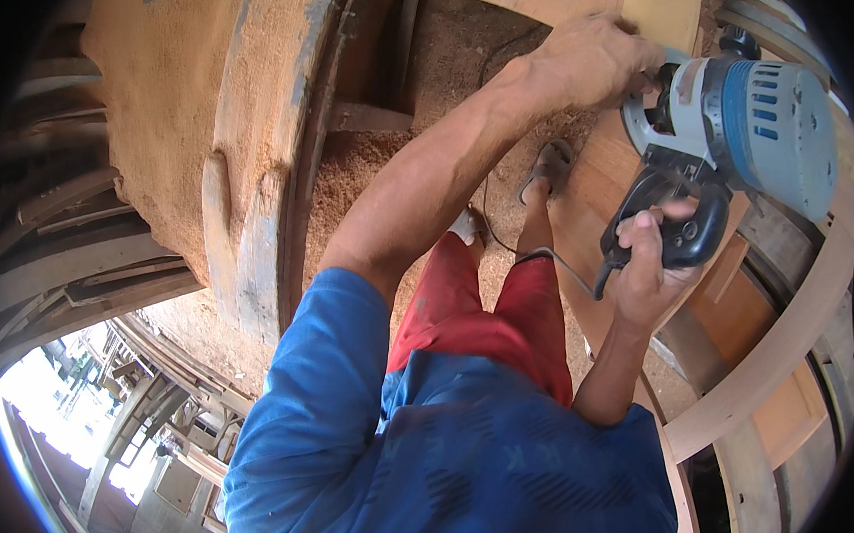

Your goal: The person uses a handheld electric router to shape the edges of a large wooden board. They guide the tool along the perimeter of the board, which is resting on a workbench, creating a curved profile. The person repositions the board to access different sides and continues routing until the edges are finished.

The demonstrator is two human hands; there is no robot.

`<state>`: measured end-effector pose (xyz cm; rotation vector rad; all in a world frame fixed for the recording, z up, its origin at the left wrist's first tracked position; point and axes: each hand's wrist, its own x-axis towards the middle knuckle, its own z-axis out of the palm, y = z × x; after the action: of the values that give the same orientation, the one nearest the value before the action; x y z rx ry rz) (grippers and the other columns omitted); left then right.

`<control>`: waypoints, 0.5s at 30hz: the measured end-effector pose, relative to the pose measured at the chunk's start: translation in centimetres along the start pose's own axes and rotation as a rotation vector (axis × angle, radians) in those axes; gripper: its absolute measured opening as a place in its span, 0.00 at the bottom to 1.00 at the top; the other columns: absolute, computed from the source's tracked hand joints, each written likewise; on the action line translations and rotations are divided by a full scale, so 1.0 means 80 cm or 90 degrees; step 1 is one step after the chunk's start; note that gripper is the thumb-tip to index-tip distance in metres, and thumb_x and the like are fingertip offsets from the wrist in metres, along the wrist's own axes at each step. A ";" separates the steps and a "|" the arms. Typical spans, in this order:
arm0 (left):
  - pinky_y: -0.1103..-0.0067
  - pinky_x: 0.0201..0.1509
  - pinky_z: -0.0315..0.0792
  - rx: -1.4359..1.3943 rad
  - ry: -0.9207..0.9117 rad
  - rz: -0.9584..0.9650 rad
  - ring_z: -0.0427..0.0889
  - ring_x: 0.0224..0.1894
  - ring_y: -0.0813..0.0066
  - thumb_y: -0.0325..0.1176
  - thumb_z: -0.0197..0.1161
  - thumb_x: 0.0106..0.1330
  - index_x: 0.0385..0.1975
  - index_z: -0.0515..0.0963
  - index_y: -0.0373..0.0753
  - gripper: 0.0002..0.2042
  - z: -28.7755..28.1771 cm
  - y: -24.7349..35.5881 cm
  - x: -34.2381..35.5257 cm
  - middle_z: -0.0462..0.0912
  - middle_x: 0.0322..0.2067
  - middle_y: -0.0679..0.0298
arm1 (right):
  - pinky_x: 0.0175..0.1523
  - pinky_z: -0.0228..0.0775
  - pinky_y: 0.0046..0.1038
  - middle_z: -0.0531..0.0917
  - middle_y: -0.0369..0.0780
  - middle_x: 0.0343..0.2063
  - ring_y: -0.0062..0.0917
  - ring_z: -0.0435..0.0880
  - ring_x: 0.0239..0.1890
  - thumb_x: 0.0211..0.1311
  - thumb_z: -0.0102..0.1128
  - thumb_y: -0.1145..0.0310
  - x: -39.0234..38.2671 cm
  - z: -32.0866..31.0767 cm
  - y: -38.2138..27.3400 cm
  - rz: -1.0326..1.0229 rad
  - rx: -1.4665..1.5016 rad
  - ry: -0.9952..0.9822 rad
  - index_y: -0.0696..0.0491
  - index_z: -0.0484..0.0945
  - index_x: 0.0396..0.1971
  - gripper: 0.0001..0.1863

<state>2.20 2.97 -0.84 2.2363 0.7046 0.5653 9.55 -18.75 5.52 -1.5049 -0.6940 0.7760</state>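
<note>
A blue-grey router (781, 130) lies tilted on its side at the upper right, its slotted motor housing pointing right. My right hand (644, 266) is wrapped around its black loop handle (710, 222), with fingers through the opening. At the router's base, my left hand (598, 64) is closed with curled fingers against the base's edge; the fingertips are partly hidden. Under the router runs a flat brown wooden board (597, 183). A dark power cord (572, 273) leaves the handle's lower end and passes by my legs.
A sawdust-covered workbench (168, 93) with a thick worn plank (261, 135) stands on the left. Stacked curved timber (85, 252) lies beyond it. Wooden frame parts (775, 367) fill the right side. Sawdust (355, 178) covers the floor around my sandalled feet.
</note>
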 end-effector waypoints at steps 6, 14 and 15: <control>0.63 0.61 0.76 0.026 0.004 0.011 0.81 0.56 0.50 0.33 0.69 0.63 0.49 0.82 0.48 0.14 0.004 -0.007 -0.001 0.86 0.47 0.55 | 0.33 0.69 0.19 0.77 0.35 0.26 0.14 0.75 0.25 0.65 0.56 0.84 -0.002 0.003 0.002 0.002 0.042 -0.012 0.55 0.71 0.50 0.16; 0.62 0.62 0.75 0.031 0.013 0.035 0.80 0.58 0.50 0.32 0.71 0.61 0.46 0.81 0.45 0.13 -0.011 0.003 0.000 0.86 0.45 0.52 | 0.31 0.67 0.18 0.77 0.35 0.25 0.12 0.74 0.25 0.64 0.58 0.84 0.001 -0.003 0.008 -0.016 0.013 -0.012 0.56 0.71 0.49 0.15; 0.62 0.62 0.74 0.039 0.016 0.046 0.80 0.58 0.49 0.32 0.71 0.61 0.45 0.80 0.44 0.13 -0.009 0.001 0.001 0.87 0.45 0.52 | 0.31 0.67 0.18 0.77 0.35 0.25 0.12 0.74 0.25 0.65 0.58 0.84 0.003 -0.004 0.009 -0.021 0.012 -0.016 0.56 0.71 0.49 0.15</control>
<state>1.85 3.38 -0.29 2.3228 0.6640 0.6152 9.94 -18.76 4.81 -1.4654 -0.7275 0.7759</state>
